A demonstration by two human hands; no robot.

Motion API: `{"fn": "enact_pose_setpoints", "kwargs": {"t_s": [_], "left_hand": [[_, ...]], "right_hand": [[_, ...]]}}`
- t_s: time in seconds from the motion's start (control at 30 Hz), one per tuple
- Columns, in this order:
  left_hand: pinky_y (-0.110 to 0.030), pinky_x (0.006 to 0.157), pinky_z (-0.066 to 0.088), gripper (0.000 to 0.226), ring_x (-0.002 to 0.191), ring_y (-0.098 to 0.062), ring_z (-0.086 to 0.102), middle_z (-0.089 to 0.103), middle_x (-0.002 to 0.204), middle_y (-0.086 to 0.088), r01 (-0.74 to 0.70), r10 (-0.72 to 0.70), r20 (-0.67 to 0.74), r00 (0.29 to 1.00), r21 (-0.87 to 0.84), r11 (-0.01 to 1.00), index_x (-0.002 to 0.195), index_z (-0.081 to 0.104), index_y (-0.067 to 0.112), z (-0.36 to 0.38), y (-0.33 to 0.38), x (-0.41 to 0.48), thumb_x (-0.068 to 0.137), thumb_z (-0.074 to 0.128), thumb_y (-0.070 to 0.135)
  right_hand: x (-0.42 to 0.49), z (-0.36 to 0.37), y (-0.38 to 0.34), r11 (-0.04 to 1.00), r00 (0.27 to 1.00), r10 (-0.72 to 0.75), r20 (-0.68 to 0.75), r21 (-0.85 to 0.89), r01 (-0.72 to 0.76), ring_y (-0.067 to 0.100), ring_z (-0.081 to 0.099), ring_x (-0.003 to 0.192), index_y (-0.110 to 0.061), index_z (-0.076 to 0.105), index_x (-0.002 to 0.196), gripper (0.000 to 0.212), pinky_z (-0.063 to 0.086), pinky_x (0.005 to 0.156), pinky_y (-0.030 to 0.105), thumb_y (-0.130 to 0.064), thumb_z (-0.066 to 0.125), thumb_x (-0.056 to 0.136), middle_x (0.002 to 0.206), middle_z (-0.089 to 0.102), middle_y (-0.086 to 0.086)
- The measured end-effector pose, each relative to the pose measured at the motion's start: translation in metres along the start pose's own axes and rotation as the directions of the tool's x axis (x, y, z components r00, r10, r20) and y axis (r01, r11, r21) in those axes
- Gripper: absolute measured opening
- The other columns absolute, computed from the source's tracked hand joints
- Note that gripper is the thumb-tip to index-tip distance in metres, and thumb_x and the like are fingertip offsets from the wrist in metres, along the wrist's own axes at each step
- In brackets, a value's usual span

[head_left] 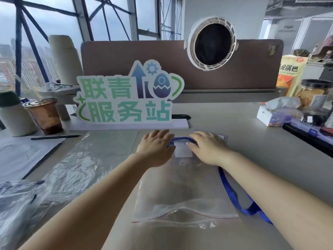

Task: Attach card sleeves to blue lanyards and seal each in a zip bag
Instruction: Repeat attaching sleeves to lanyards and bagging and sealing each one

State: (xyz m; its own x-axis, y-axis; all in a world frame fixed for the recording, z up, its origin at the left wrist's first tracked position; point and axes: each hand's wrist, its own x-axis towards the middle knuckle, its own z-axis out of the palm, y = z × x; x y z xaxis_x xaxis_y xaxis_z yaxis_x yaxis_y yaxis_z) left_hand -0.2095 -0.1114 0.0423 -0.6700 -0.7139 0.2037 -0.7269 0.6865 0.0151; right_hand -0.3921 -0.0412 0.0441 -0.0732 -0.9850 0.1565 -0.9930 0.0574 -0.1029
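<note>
A clear zip bag [182, 193] lies flat on the desk in front of me, its zip edge nearest to me. At its far end sits a white card sleeve [183, 151] with a blue lanyard [181, 138] arching over it. My left hand [156, 148] lies flat with straight fingers, pressing down beside the sleeve on the lanyard's left end. My right hand [207, 147] curls its fingers and thumb over the lanyard's right end next to the sleeve. The rest of the strap trails under my right forearm towards the near right. Whether sleeve and lanyard are inside the bag I cannot tell.
A big lettered sign [126, 98] stands just beyond my hands. Left of it are a coffee cup [45, 114], a flask [15, 116], a pen [55, 137], papers and crumpled plastic sheets [77, 168]. A tissue box [275, 114], snack jars and a dark tray [310, 136] crowd the right.
</note>
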Motion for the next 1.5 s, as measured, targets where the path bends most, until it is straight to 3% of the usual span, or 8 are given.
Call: {"fn": "enact_pose_setpoints", "kwargs": {"t_s": [0.1,0.17,0.37,0.53,1.1,1.3,1.4,1.5], "left_hand": [[-0.037,0.118,-0.002,0.059,0.146,-0.018,-0.009,-0.010,0.159,0.004,0.092,-0.074,0.237,0.969,-0.064,0.994,0.150,-0.002,0.028,0.027,-0.003,0.010,0.099,0.014,0.050],[-0.036,0.119,-0.003,0.061,0.146,-0.018,-0.009,-0.009,0.159,0.005,0.120,-0.095,0.266,0.959,-0.078,0.990,0.150,-0.005,0.028,0.040,-0.009,0.013,0.097,0.011,0.054],[-0.038,0.119,-0.002,0.061,0.146,-0.018,-0.006,-0.005,0.159,0.005,0.116,-0.095,0.314,0.944,-0.047,0.992,0.150,-0.002,0.029,0.033,-0.010,0.016,0.097,0.013,0.055],[-0.034,0.118,-0.002,0.059,0.146,-0.013,-0.006,-0.006,0.159,0.008,0.096,-0.077,0.127,0.989,-0.154,0.983,0.151,0.001,0.032,0.030,-0.012,0.006,0.098,0.018,0.052],[-0.034,0.119,-0.002,0.060,0.146,-0.015,-0.007,-0.006,0.159,0.005,-0.063,0.081,0.313,0.946,-0.067,0.996,0.151,0.000,0.027,0.006,0.025,-0.103,0.099,0.016,0.051],[-0.028,0.117,-0.001,0.062,0.145,-0.007,-0.003,-0.001,0.157,0.013,-0.082,0.101,0.097,0.990,-0.184,0.979,0.151,0.009,0.031,-0.008,0.031,-0.142,0.094,0.015,0.056],[-0.028,0.117,-0.006,0.077,0.144,-0.005,-0.008,-0.005,0.156,0.017,-0.119,0.140,0.196,0.970,-0.112,0.986,0.150,0.004,0.035,0.001,0.045,-0.174,0.080,-0.004,0.067],[-0.030,0.119,-0.004,0.061,0.144,-0.004,-0.005,0.000,0.156,0.018,-0.083,0.105,0.158,0.982,-0.140,0.987,0.149,0.010,0.035,0.006,0.045,-0.179,0.094,0.010,0.060]], "right_hand": [[0.007,0.022,0.003,0.999,0.954,0.035,0.299,-0.025,-0.029,0.018,-0.014,0.145,-0.025,-0.008,0.149,0.068,-0.004,0.118,0.038,-0.060,0.011,0.095,0.157,-0.015,-0.005],[0.010,0.031,0.007,0.998,0.940,0.054,0.337,-0.043,-0.042,0.016,-0.019,0.143,-0.024,-0.015,0.148,0.070,-0.009,0.118,0.039,-0.062,0.008,0.093,0.155,-0.021,-0.005],[0.015,0.026,0.011,0.998,0.925,0.057,0.375,-0.038,-0.046,0.013,-0.019,0.143,-0.028,-0.011,0.148,0.069,-0.012,0.116,0.040,-0.063,0.007,0.092,0.156,-0.018,-0.008],[0.010,0.024,0.009,0.999,0.945,0.035,0.324,0.001,-0.037,0.012,-0.019,0.143,-0.030,-0.010,0.148,0.060,-0.016,0.115,0.041,-0.055,0.007,0.096,0.155,-0.020,-0.011],[-0.106,0.001,-0.031,0.994,0.920,-0.099,0.380,0.076,0.076,0.006,-0.014,0.143,-0.028,-0.002,0.150,0.060,-0.011,0.117,0.034,-0.052,0.014,0.098,0.157,-0.011,-0.012],[-0.145,-0.017,-0.038,0.960,0.971,-0.126,0.202,0.271,0.068,0.001,-0.007,0.143,-0.028,0.009,0.150,0.054,-0.007,0.117,0.026,-0.044,0.022,0.100,0.157,-0.001,-0.016],[-0.175,-0.002,-0.042,0.978,0.943,-0.182,0.278,0.151,0.144,-0.001,-0.012,0.141,-0.031,0.003,0.150,0.056,-0.009,0.116,0.025,-0.048,0.019,0.099,0.156,-0.007,-0.018],[-0.184,0.005,-0.041,0.982,0.965,-0.162,0.208,0.130,0.136,-0.001,-0.009,0.142,-0.031,0.006,0.150,0.055,-0.009,0.116,0.025,-0.047,0.021,0.100,0.156,-0.002,-0.018]]}}
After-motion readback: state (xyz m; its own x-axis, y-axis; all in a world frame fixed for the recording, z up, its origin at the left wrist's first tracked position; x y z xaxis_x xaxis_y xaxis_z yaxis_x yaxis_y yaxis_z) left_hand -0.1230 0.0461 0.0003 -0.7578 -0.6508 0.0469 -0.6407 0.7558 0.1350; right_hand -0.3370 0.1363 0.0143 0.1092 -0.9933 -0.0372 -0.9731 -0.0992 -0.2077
